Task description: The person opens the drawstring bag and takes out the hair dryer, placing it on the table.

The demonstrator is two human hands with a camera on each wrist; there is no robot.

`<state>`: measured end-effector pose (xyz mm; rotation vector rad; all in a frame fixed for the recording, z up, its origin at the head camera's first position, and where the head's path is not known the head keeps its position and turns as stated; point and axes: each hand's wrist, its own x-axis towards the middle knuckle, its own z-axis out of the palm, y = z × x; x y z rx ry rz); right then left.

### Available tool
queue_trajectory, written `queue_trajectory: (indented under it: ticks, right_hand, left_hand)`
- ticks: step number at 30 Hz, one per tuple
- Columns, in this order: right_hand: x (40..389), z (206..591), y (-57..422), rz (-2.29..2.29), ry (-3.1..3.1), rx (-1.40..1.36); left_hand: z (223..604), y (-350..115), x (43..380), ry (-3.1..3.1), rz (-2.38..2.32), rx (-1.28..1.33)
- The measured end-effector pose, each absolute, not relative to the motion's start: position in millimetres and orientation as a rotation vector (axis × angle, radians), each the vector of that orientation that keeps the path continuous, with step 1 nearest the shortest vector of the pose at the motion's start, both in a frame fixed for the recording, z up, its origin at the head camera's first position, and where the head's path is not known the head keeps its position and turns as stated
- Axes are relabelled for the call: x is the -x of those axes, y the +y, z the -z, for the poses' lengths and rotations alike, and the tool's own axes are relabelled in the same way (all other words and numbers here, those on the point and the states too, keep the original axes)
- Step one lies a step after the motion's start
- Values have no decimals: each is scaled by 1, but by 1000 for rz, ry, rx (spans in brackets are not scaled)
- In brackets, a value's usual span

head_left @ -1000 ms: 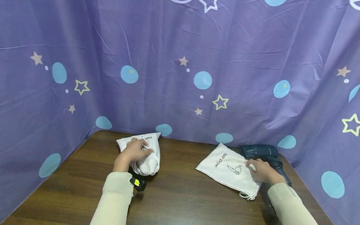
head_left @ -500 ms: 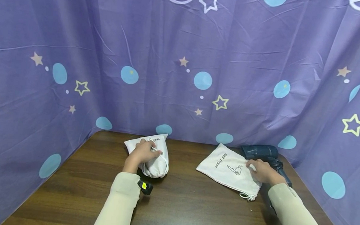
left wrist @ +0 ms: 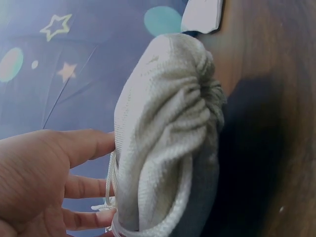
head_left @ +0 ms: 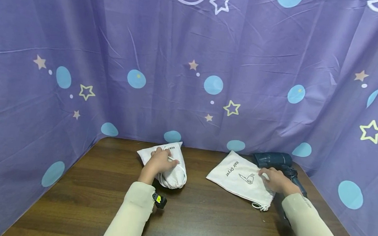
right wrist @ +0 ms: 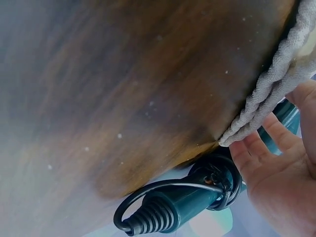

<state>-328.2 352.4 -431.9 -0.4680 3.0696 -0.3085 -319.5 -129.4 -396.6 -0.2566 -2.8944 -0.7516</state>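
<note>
Left hand (head_left: pixel 161 161) has its fingers curled over the lumpy white drawstring bag (head_left: pixel 174 178), gripping it from above. That bag is on the left half of the table (head_left: pixel 209 219), though I honestly can't tell if its underside touches the wood. Over on the right, the right hand (head_left: pixel 278 180) pinches the edge of the flat "Hair Dryer" bag (head_left: pixel 234 174), which lies at an angle. A dark teal hair dryer (head_left: pixel 272 159) sits just beyond that hand, near the purple curtain (head_left: pixel 173 42), its black cord (right wrist: pixel 165 182) looped up.
</note>
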Motion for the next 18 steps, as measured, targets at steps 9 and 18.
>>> queue_trajectory:
  ticks: [9, 18]
  right_hand:
    - [324, 433, 351, 297, 3071, 484]
    - [325, 432, 352, 257, 3063, 463]
  left_hand:
    - [398, -113, 320, -2904, 734, 301]
    - [395, -102, 316, -2900, 694, 335]
